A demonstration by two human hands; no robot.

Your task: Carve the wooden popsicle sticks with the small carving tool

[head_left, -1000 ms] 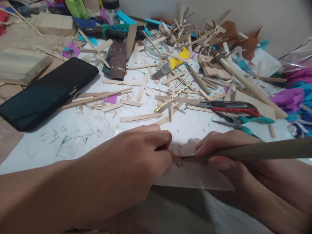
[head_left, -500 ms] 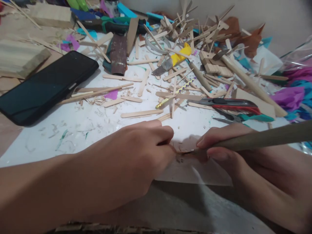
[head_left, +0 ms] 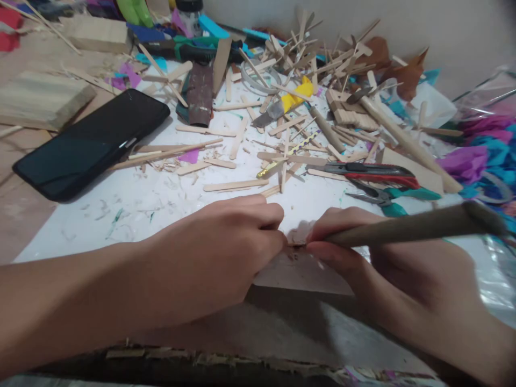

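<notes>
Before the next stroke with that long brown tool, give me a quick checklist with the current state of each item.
1. Right hand grips the brown tool near its front end: ok.
2. Left hand pinches the small piece at the tool's tip: ok, though the piece itself is mostly hidden.
3. Left fingertips clear of the tip: not ok, they sit right against it.
4. Work sits over the card sheet: ok.
5. Tip's edge and angle: cannot tell, covered by fingers.
6. Phone and cutter away from both hands: ok.
</notes>
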